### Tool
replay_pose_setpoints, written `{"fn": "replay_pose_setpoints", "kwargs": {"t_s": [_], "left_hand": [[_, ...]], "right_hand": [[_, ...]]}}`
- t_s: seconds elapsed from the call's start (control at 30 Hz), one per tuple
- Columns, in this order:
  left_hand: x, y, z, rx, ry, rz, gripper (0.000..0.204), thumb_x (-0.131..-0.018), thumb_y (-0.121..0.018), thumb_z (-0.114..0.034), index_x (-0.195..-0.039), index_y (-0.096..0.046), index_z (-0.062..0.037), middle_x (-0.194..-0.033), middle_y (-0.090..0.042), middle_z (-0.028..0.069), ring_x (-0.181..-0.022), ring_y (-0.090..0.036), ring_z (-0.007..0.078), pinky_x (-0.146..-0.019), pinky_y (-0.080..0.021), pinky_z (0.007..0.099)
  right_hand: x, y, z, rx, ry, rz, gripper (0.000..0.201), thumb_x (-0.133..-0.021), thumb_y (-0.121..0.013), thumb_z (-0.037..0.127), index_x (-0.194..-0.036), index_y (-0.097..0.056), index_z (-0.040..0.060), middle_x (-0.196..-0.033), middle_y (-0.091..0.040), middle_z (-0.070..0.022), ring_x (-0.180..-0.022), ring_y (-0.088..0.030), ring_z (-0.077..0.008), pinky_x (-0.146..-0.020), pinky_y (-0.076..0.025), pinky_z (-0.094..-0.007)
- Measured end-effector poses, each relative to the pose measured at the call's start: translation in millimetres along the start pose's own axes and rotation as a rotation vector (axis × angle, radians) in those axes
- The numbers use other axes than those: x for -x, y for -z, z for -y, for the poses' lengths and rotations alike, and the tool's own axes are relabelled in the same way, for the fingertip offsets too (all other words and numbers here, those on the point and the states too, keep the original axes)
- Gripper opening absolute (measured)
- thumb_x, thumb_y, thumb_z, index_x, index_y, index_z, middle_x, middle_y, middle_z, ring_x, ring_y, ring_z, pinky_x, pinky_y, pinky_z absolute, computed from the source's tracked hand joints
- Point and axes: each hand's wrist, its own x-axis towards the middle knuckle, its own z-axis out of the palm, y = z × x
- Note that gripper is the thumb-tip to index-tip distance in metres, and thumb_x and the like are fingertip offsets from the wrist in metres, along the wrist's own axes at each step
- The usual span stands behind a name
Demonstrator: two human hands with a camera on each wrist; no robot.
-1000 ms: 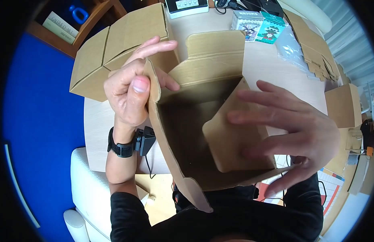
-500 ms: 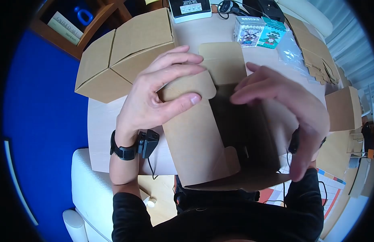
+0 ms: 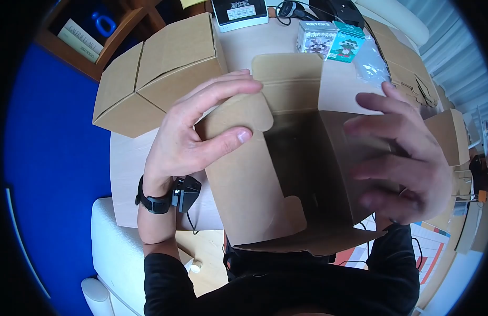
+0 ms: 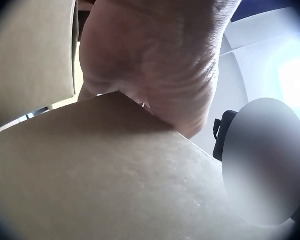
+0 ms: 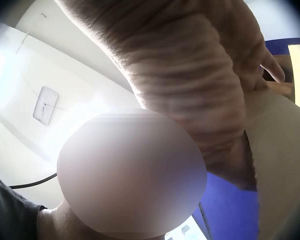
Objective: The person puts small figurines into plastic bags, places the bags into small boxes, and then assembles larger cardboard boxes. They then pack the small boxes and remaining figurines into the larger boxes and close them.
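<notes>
An open cardboard box (image 3: 307, 174) stands at the table's near edge, its dark inside facing up. My left hand (image 3: 188, 129) holds its left flap (image 3: 249, 184), thumb on top and fingers over the far corner tab. That flap leans in over part of the opening. Another flap (image 3: 288, 73) sticks up at the far side, and a near flap (image 3: 317, 242) spreads toward my body. Beside the box's right panel is my right hand (image 3: 412, 158), its fingers spread and slightly bent. In the left wrist view, the palm (image 4: 150, 65) lies against a cardboard edge.
Closed cardboard boxes (image 3: 165, 68) stand at the back left. Two small brick-toy boxes (image 3: 331, 41), a plastic bag (image 3: 371, 66) and flattened cardboard (image 3: 412, 68) lie toward the back right. Another carton (image 3: 449, 137) is at the right, and a white device (image 3: 240, 13) sits at the back.
The left flap has swung inward, and my left hand moved from its upright edge to over its far corner. My right hand went rightward, and the right flap no longer leans over the inside.
</notes>
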Motion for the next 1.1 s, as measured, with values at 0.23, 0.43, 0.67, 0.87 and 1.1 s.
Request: {"fn": "replay_pose_setpoints", "kwargs": {"t_s": [0.23, 0.43, 0.67, 0.87, 1.1], "left_hand": [[2, 2, -5, -0.067, -0.044, 0.095, 0.036, -0.08, -0.076, -0.012, -0.114, -0.07, -0.0061, -0.133, -0.056, 0.0214, -0.133, -0.045, 0.0326, -0.106, -0.038, 0.0393], [-1, -4, -17, -0.075, 0.095, 0.044, 0.044, -0.09, -0.06, -0.037, -0.115, -0.068, -0.0015, -0.134, -0.054, 0.0225, -0.131, -0.046, 0.0335, -0.109, -0.033, 0.0422], [0, 2, -7, -0.04, 0.057, 0.029, 0.034, -0.099, -0.051, -0.028, -0.12, -0.064, -0.0054, -0.122, -0.062, 0.0168, -0.129, -0.049, 0.0315, -0.105, -0.038, 0.0388], [-1, -2, -11, 0.092, 0.24, -0.105, 0.038, -0.1, -0.05, -0.032, -0.122, -0.062, -0.0034, -0.124, -0.061, 0.0134, -0.119, -0.053, 0.0229, -0.1, -0.04, 0.0314], [3, 15, -5, 0.037, 0.318, 0.039, 0.031, -0.099, -0.055, -0.024, -0.113, -0.067, 0.0006, -0.118, -0.06, 0.0116, -0.111, -0.055, 0.0189, -0.095, -0.042, 0.0296]], "right_hand": [[-10, 7, 4, -0.289, 0.124, 0.037, 0.058, -0.057, -0.085, 0.057, -0.085, -0.073, 0.0081, -0.111, -0.066, -0.0167, -0.122, -0.05, -0.0455, -0.111, -0.016, -0.0656], [-4, -10, 3, -0.141, 0.172, -0.012, 0.062, -0.055, -0.083, 0.064, -0.081, -0.074, 0.0079, -0.111, -0.067, -0.0164, -0.121, -0.05, -0.0449, -0.111, -0.015, -0.0646], [-12, 1, 2, -0.171, -0.022, 0.011, 0.054, -0.061, -0.084, 0.052, -0.082, -0.072, 0.0044, -0.111, -0.066, -0.0186, -0.12, -0.052, -0.0426, -0.11, -0.023, -0.0588], [-15, -20, -23, -0.014, -0.299, -0.076, 0.042, -0.06, -0.085, 0.029, -0.091, -0.071, 0.0046, -0.116, -0.065, -0.0122, -0.124, -0.052, -0.0344, -0.111, -0.03, -0.0519], [-24, -37, -45, 0.117, -0.294, -0.155, 0.046, -0.061, -0.086, 0.02, -0.103, -0.071, 0.0068, -0.128, -0.059, -0.0099, -0.128, -0.047, -0.0337, -0.111, -0.031, -0.0489]]}}
